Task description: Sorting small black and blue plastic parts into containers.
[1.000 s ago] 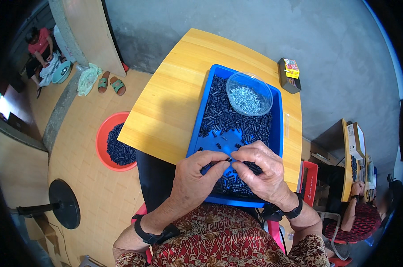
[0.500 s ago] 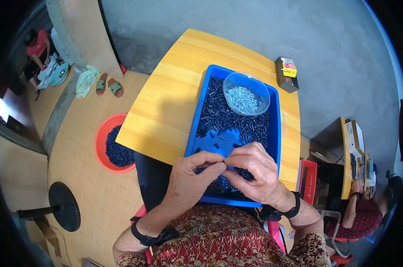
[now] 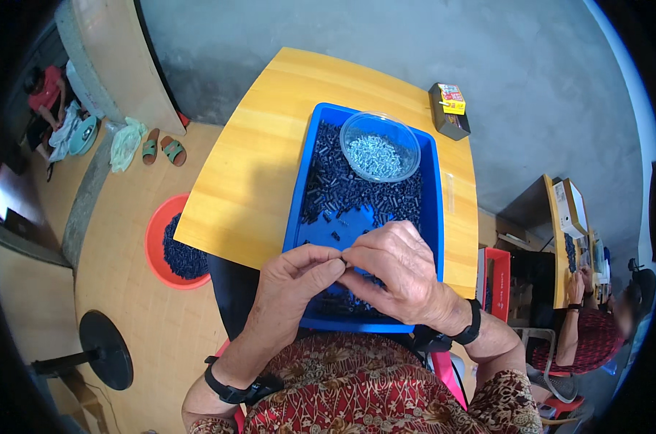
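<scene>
My left hand (image 3: 290, 286) and my right hand (image 3: 399, 276) meet at their fingertips above the near part of a blue tray (image 3: 437, 217). Both are closed in a pinch on a tiny dark piece (image 3: 343, 262), mostly hidden by the fingers. Many small black tube-like parts (image 3: 329, 173) fill much of the tray, with a few loose ones on its bare bottom in front of my hands. A clear round plastic bowl (image 3: 344, 153) of small silvery metal parts (image 3: 375, 156), perhaps screws or pins, rests at the tray's far right.
The tray stands on a yellow wooden table (image 3: 234, 188). A dark box (image 3: 452, 124) with a yellow packet sits at its far right corner. On the floor at left are a red basin (image 3: 154, 242) of black parts and sandals (image 3: 173, 150). Another person (image 3: 581, 340) works at right.
The whole view has shifted, so the table and tray appear further left. My fingertips stay together over the tray. The person at right has raised their hands at their table.
</scene>
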`<state>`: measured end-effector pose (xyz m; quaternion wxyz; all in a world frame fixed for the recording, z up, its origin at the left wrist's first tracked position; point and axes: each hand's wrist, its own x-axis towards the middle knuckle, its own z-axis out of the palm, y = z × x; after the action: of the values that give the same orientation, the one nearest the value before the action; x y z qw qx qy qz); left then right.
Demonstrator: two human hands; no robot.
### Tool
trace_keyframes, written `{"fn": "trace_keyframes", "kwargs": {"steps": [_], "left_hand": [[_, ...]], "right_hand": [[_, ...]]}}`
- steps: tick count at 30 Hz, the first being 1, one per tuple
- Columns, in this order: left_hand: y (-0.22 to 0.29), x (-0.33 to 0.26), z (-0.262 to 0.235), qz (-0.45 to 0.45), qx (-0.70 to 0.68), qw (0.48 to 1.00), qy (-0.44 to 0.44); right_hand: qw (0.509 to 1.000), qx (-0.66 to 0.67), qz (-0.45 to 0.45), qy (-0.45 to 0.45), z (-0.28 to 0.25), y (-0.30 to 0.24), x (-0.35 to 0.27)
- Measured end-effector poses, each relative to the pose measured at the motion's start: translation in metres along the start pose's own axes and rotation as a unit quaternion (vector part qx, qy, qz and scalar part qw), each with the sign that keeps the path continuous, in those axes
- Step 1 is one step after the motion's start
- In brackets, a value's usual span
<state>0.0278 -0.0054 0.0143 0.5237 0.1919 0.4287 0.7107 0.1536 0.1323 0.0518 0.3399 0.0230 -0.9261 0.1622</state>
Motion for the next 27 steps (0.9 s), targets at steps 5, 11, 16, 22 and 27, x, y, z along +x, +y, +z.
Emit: {"fn": "trace_keyframes", "kwargs": {"steps": [5, 11, 16, 22, 27], "left_hand": [[0.0, 0.002, 0.002, -0.003, -0.013, 1.0, 0.001], [-0.001, 0.003, 0.001, 0.024, 0.022, 0.999, -0.013], [-0.002, 0.004, 0.002, 0.035, 0.032, 0.999, -0.003], [0.007, 0.002, 0.004, 0.093, 0.21, 0.972, 0.045], [0.005, 0.003, -0.001, 0.163, 0.302, 0.937, 0.069]], "right_hand": [[0.999, -0.02, -0.035, -0.017, -0.004, 0.004, 0.003], [0.998, -0.014, -0.047, -0.047, -0.009, 0.009, 0.009], [0.995, -0.019, -0.068, -0.071, -0.01, 0.013, 0.012], [0.99, 0.051, 0.051, -0.123, -0.026, 0.026, 0.018], [0.966, 0.045, 0.111, -0.228, -0.04, 0.053, -0.009]]}}
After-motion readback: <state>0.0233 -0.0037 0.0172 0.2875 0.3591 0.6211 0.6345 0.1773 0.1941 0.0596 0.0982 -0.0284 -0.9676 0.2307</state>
